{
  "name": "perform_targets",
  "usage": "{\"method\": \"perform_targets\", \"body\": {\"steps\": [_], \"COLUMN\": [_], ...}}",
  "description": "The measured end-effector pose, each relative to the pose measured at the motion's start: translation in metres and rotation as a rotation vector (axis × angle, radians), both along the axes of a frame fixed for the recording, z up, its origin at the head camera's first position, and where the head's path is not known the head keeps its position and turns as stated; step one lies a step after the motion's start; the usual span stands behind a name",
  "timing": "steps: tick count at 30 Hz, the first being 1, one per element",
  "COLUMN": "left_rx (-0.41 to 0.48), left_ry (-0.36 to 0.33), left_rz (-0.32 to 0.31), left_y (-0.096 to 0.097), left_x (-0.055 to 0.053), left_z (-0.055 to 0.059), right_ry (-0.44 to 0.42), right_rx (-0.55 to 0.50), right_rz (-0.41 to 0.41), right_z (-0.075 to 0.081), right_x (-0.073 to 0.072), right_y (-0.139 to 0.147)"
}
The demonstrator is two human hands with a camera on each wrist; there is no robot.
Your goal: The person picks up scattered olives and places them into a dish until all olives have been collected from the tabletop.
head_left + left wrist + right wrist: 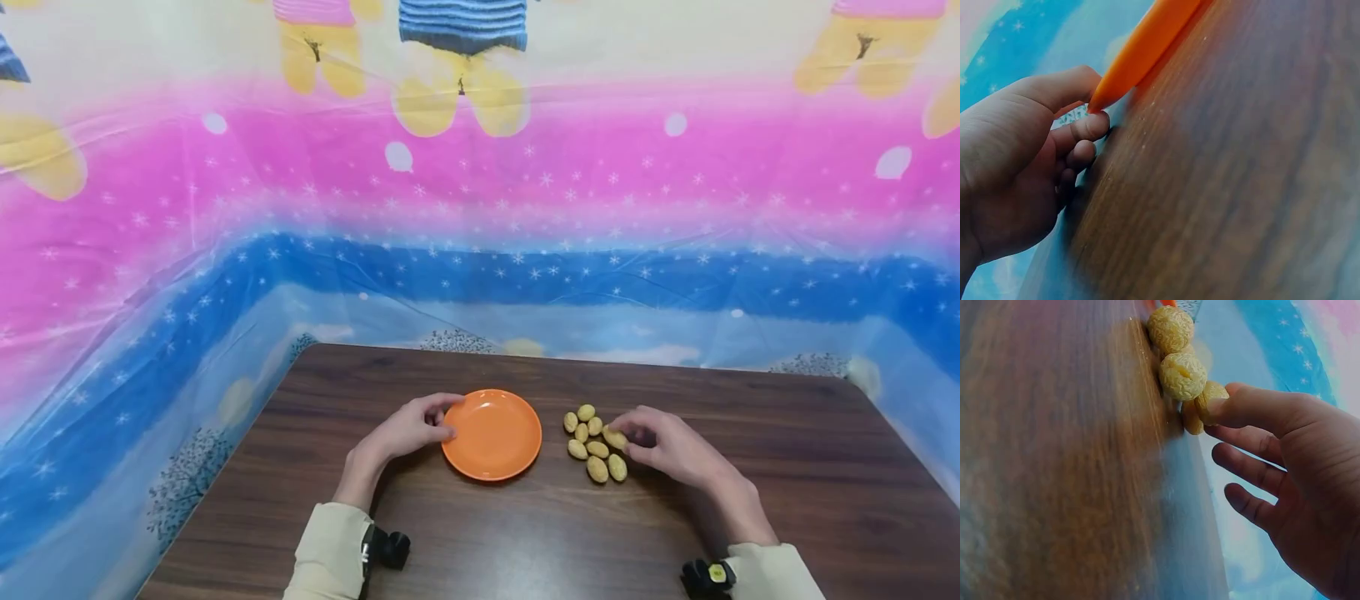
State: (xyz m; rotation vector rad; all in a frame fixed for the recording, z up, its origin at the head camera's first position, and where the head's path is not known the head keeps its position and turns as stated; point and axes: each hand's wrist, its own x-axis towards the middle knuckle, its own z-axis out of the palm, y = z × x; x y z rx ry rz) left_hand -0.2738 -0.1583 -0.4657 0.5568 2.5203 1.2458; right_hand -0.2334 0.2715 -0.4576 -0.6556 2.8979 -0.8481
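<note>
An orange plate (492,435) lies on the table, its inside bare. At its left rim my left hand (411,427) pinches the edge between thumb and fingers; the left wrist view shows the plate (1147,50) edge-on with the thumb at the rim. To the right of the plate sits a loose cluster of several wrinkled, yellow, oval dried fruits (597,470). My right hand (675,446) is at the cluster's right side and pinches one dried fruit (1211,403) between thumb and index finger. The other fingers of that hand are spread, seen in the right wrist view.
The dark wooden table (487,533) carries the plate and the fruits. A printed cloth (480,200) in pink and blue hangs behind the table and along its sides. Each wrist wears a small black camera, such as the left one (395,550).
</note>
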Motion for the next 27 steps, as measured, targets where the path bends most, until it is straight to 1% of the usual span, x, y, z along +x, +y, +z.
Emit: {"method": "perform_targets", "body": {"steps": [4, 12, 18, 27], "left_rx": [0.006, 0.022, 0.036, 0.032], "left_ry": [-0.007, -0.008, -0.02, -0.007], "left_rz": [0.013, 0.023, 0.022, 0.01], "left_y": [0.0, 0.001, 0.001, 0.001], "left_x": [0.0, 0.001, 0.002, 0.001], "left_z": [0.0, -0.004, -0.004, -0.004], "right_ry": [0.028, 0.073, 0.111, 0.104], "right_rx": [-0.008, -0.036, -0.052, -0.032], "right_rz": [0.014, 0.039, 0.083, 0.092], "right_z": [0.003, 0.007, 0.011, 0.027], "right_x": [-0.001, -0.005, -0.008, -0.013], "right_y": [-0.002, -0.01, -0.02, -0.043]}}
